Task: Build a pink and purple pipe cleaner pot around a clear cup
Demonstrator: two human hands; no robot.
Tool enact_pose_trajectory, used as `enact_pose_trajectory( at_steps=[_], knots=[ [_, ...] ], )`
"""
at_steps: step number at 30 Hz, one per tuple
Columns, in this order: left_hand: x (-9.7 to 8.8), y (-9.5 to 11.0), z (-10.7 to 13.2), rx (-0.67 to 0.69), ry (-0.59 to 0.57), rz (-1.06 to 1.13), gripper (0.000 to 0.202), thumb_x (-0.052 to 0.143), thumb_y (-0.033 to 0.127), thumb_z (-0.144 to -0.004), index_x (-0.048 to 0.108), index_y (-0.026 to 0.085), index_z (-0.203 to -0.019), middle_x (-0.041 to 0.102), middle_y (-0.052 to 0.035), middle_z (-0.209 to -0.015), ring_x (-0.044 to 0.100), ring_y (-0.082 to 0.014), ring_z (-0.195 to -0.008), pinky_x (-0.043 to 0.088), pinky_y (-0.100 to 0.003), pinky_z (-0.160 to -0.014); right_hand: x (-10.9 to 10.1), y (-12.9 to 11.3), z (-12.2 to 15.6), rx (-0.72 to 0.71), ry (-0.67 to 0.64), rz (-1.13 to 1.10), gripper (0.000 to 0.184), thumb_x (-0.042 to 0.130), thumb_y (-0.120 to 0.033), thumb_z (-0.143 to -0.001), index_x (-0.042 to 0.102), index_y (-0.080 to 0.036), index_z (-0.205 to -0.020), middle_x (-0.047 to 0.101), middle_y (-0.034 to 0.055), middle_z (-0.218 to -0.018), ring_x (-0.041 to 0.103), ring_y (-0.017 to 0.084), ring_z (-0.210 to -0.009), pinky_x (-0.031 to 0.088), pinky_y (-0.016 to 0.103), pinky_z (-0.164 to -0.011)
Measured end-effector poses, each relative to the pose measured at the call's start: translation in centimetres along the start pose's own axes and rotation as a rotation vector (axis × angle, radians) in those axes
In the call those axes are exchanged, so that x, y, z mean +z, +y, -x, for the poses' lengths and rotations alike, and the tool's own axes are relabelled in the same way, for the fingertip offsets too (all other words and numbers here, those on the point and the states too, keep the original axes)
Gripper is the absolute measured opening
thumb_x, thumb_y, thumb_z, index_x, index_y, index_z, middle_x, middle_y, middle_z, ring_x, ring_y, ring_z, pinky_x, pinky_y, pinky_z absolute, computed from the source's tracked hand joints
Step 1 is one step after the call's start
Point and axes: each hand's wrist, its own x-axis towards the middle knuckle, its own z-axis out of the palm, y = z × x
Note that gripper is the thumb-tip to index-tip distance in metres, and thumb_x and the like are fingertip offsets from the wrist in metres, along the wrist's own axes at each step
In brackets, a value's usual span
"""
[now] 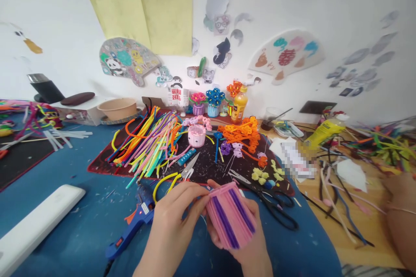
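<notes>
Both my hands hold a small pink piece made of pipe cleaners (229,214), with two purple stripes down it, low in the middle of the view. My left hand (172,220) pinches its left upper edge with curled fingers. My right hand (251,242) cups it from below and behind, with fingers closed around it. Just beyond my hands lie small thread snips (190,168), black scissors (273,202) and a blue glue gun (133,225).
A dark mat (208,164) carries a heap of coloured pipe cleaners (151,143), a pink cup (196,135), orange flowers (242,132) and small yellow pieces. A white bar (35,220) lies at left. An orange bottle (239,104) stands by the wall. Another person's arm (401,216) is at right.
</notes>
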Motion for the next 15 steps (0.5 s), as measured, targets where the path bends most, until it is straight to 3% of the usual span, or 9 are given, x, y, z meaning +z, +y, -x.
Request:
enact_pose_trajectory(
  at_steps=[11, 15],
  knots=[
    [0.54, 0.06, 0.44, 0.028, 0.0, -0.043, 0.01, 0.065, 0.011, -0.091, 0.065, 0.021, -0.093, 0.071, 0.0018, -0.087, 0.067, -0.0097, -0.082, 0.05, -0.017, -0.076, -0.46, 0.01, 0.3, 0.008, -0.031, 0.079, 0.055, 0.06, -0.054, -0.083, 0.073, -0.016, -0.121, 0.07, 0.0073, -0.057, 0.058, 0.019, -0.042, 0.04, 0.023, -0.038],
    [0.6, 0.23, 0.21, 0.014, 0.035, -0.065, 0.012, 0.061, 0.009, -0.093, 0.061, 0.021, -0.091, 0.069, 0.0028, -0.085, 0.066, -0.0084, -0.078, 0.049, -0.015, -0.073, -0.69, -0.4, 0.57, -0.056, 0.113, 0.204, 0.047, 0.067, -0.053, -0.083, 0.07, -0.025, -0.121, 0.077, 0.0055, -0.079, 0.069, 0.023, -0.062, 0.052, 0.03, -0.052]
  ],
)
